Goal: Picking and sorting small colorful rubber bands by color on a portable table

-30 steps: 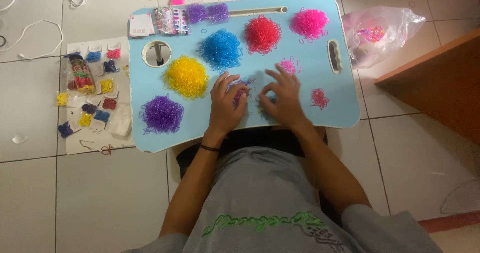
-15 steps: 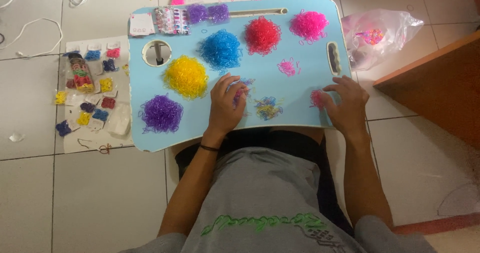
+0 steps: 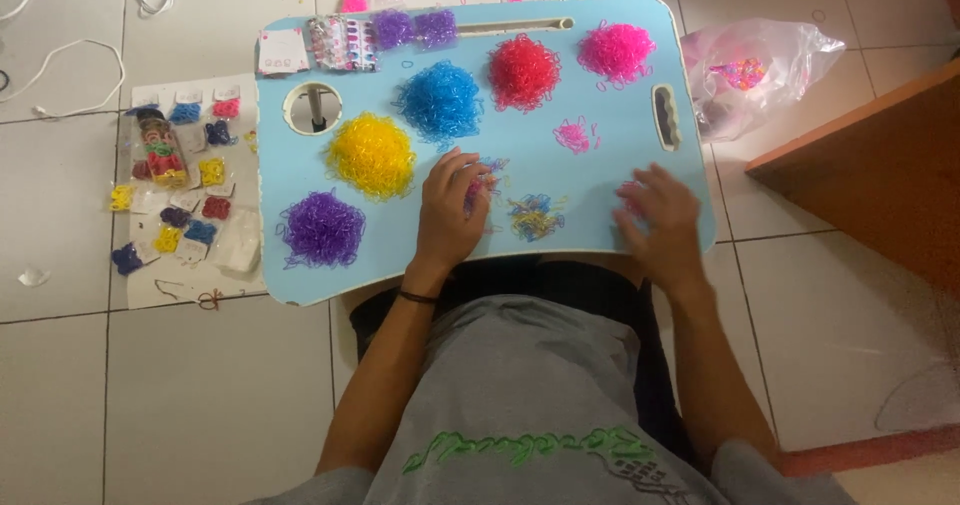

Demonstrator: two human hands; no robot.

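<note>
A person sorts tiny rubber bands on a light blue lap tray (image 3: 300, 265). A careless sweep could scatter the small mixed-colour pile (image 3: 533, 217) into the sorted heaps or off the near edge. The left hand (image 3: 452, 210) rests palm down, fingers loosely curled over a few pinkish bands. The right hand (image 3: 658, 220), fingers spread, hovers blurred over loose pink bands near the tray's right edge.

The right hand (image 3: 655, 215) has left the small mixed-colour heap of rubber bands (image 3: 535, 215), sliding to the light-blue desk's (image 3: 620, 145) right edge.
</note>
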